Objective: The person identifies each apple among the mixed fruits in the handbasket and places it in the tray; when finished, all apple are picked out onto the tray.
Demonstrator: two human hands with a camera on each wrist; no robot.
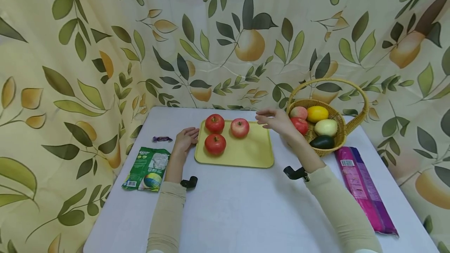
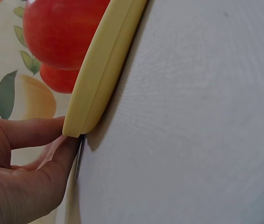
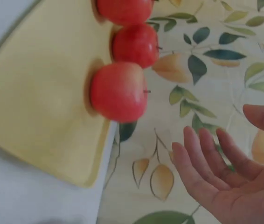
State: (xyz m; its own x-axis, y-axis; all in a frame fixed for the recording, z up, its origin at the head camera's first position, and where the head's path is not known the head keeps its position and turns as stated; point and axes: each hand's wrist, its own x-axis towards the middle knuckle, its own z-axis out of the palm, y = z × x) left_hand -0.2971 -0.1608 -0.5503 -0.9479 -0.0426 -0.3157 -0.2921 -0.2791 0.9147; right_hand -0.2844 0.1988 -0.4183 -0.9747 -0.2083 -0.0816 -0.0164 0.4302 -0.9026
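A yellow tray [image 1: 239, 159] lies on the table with three red apples on it: one apple [image 1: 215, 123] at its back left, one [image 1: 215, 144] in front of that, and a paler apple [image 1: 240, 128] to their right. My left hand [image 1: 185, 140] is at the tray's left edge; in the left wrist view its thumb and fingers [image 2: 52, 135] pinch the rim. Above the tray's back right corner, my right hand [image 1: 277, 122] hovers with loosely bent fingers and holds nothing. The right wrist view shows its fingers [image 3: 206, 163] spread apart from the apples.
A wicker basket [image 1: 342, 128] at the back right holds several fruits and vegetables, close to my right hand. A pink-purple package [image 1: 365, 194] lies in front of it. On the left are a green packet [image 1: 149, 169] and a small wrapped candy [image 1: 162, 139]. A patterned curtain hangs behind.
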